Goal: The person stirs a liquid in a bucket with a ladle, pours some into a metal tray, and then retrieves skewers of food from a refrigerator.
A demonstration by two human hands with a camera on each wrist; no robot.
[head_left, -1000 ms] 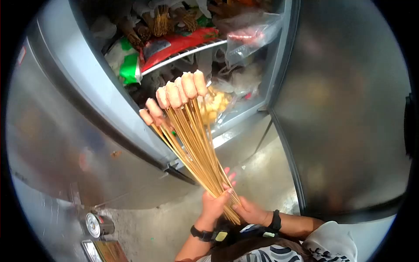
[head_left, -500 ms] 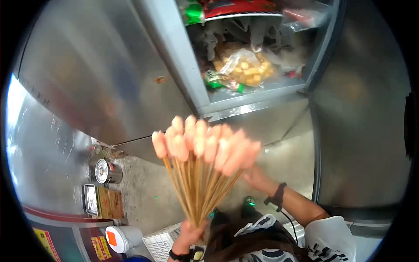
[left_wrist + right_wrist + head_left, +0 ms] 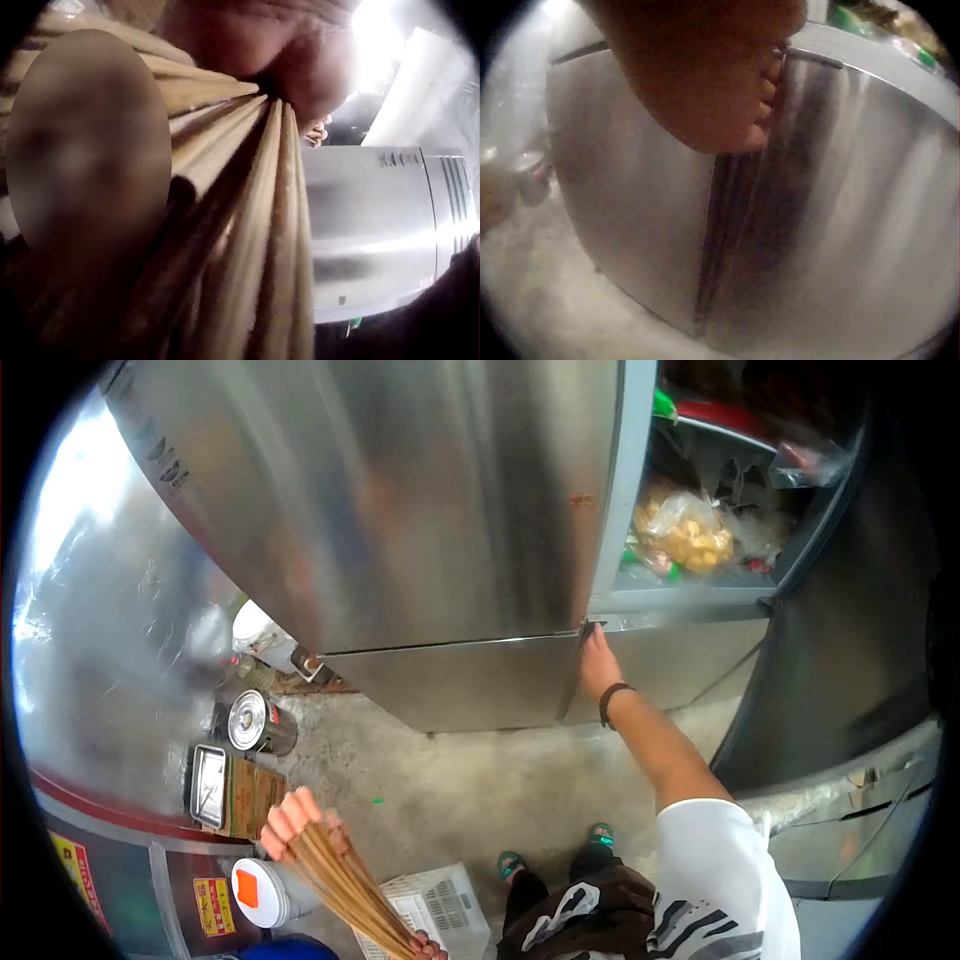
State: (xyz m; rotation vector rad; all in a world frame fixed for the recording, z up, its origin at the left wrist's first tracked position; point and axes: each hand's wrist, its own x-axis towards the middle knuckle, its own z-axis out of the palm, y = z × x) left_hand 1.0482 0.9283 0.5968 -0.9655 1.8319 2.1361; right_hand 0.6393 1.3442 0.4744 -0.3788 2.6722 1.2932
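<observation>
My left hand [image 3: 428, 948], at the bottom edge of the head view, grips a thick bundle of bamboo skewers [image 3: 350, 885] near their bare ends. Pink sausages [image 3: 290, 822] cap the far ends, pointing up and left. In the left wrist view the stick ends fan out below the palm [image 3: 247, 37]. My right hand [image 3: 599, 666] reaches forward to the lower right fridge door [image 3: 672, 660]. Its fingers [image 3: 765, 97] curl at that door's edge, along the dark groove between the two lower doors.
Above, the fridge's upper compartment stands open, with a bag of yellow pieces [image 3: 700, 545] inside. Its dark open door [image 3: 850, 660] is at right. On the floor at left are a metal pot [image 3: 262, 722], a cardboard box [image 3: 257, 798], a white bucket [image 3: 265, 890] and a white crate [image 3: 445, 905].
The right hand has left the skewers and moved to the lower door's edge. The left hand has carried the skewers down and left, away from the open compartment. The view has swung left.
</observation>
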